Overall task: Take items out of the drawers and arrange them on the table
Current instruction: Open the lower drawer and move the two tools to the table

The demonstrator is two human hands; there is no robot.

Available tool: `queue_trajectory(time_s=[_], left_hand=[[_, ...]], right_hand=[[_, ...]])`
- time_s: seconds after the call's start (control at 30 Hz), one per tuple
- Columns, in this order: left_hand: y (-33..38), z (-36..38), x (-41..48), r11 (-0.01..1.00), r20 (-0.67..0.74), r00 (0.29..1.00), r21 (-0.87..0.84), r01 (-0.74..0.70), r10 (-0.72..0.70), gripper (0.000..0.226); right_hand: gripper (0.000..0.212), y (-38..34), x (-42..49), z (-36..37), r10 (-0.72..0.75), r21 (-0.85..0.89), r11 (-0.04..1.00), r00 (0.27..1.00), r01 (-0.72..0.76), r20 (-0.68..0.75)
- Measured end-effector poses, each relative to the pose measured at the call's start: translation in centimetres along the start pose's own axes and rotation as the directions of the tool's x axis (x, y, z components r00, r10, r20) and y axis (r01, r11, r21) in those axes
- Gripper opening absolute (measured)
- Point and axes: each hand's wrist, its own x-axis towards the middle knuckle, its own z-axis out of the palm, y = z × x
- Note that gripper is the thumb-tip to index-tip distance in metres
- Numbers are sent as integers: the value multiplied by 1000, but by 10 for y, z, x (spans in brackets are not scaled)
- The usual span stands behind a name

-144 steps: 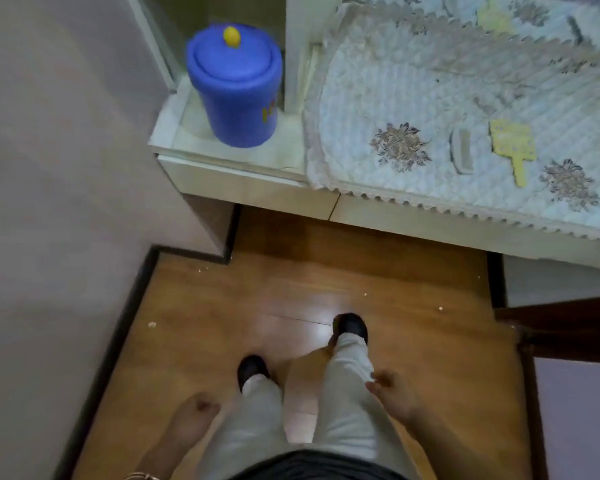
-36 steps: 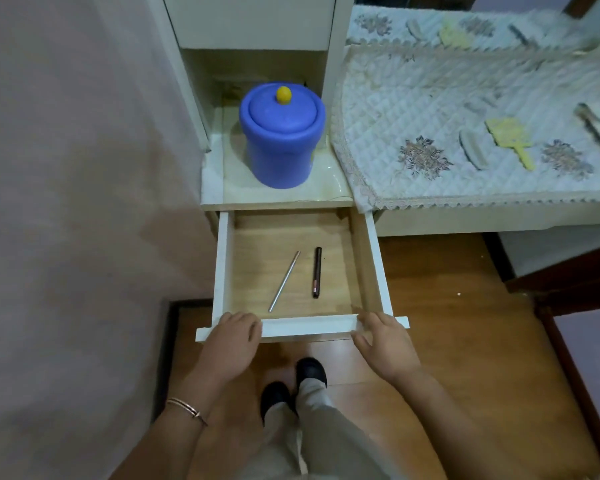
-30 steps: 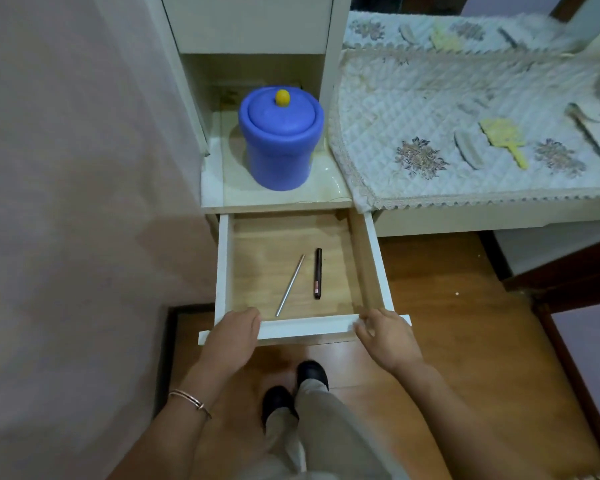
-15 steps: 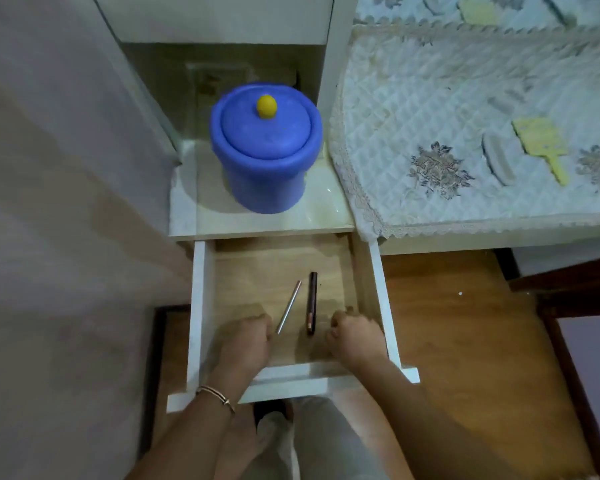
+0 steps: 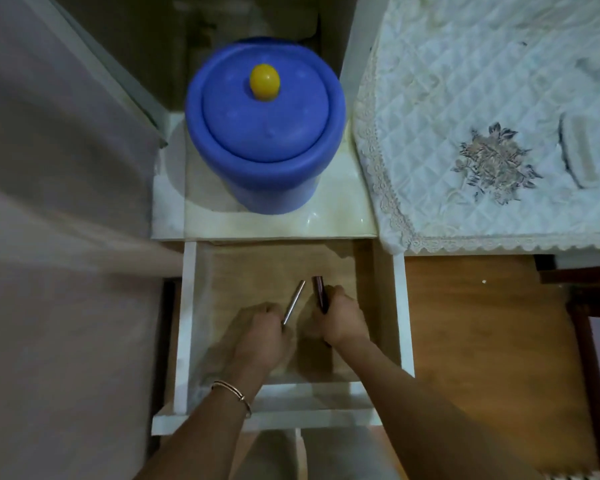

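Observation:
A white drawer (image 5: pixel 403 306) with a wooden floor stands pulled out below the cabinet shelf. Both my hands are inside it. My left hand (image 5: pixel 260 336) is closed around the lower end of a thin silver rod (image 5: pixel 296 299), which sticks up and to the right from my fingers. My right hand (image 5: pixel 340 317) grips a dark pen (image 5: pixel 318 291), its upper half showing above my fingers. The table (image 5: pixel 499 98) at the upper right is covered with a quilted white cloth.
A blue lidded bucket (image 5: pixel 264 133) with a yellow knob stands on the shelf right behind the drawer. A pale comb (image 5: pixel 579 150) lies on the cloth near its right edge. A wall runs along the left; wooden floor (image 5: pixel 471 323) lies right of the drawer.
My hands left the drawer's front edge and reached inside. The left one closed on the silver rod, the right one on the dark pen. The view has moved closer.

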Motion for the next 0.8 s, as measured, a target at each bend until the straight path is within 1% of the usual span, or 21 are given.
queue_trajectory(time_s=[0.07, 0.17, 0.2, 0.27, 0.33, 0.4, 0.43, 0.5, 0.57, 0.63, 0.67, 0.8], left_hand=[[3, -4, -4, 997, 0, 1000, -79, -6, 6, 17], [12, -17, -17, 977, -100, 992, -191, -99, 81, 6], [18, -24, -22, 966, -136, 983, -213, -148, 121, 7], [33, -41, -34, 942, -192, 960, -228, -246, 205, 11], [55, -57, -39, 908, -281, 918, -233, -349, 281, 7], [83, -70, -36, 860, -385, 867, -270, -433, 316, 7], [98, -77, -31, 836, -401, 861, -316, -449, 312, 10], [132, -89, -18, 789, -395, 863, -396, -469, 315, 13], [167, -99, 0, 764, -399, 854, -417, -493, 334, 11], [197, -105, 20, 758, -398, 853, -422, -497, 337, 6], [211, -106, 31, 765, -393, 858, -420, -488, 332, 5], [259, -108, 71, 820, -325, 891, -379, -429, 316, 23]], right_hand=[[31, 0, -7, -7, -28, 37, 999, 1000, 28, 2], [23, 1, -24, -24, -99, 160, 981, 994, 107, -53], [19, 1, -31, -32, -121, 196, 971, 988, 138, -93], [14, 4, -44, -52, -182, 212, 951, 963, 224, -200], [11, 6, -57, -77, -225, 225, 927, 924, 300, -309], [15, 7, -64, -104, -222, 283, 889, 879, 361, -422], [18, 7, -64, -119, -208, 307, 870, 851, 387, -482], [19, 9, -57, -150, -172, 329, 841, 788, 430, -591], [22, 10, -43, -183, -137, 319, 834, 729, 450, -670], [27, 12, -27, -214, -106, 300, 846, 691, 441, -715], [27, 13, -19, -228, -92, 295, 854, 683, 428, -725], [24, 19, 23, -270, -60, 275, 894, 704, 353, -708]])
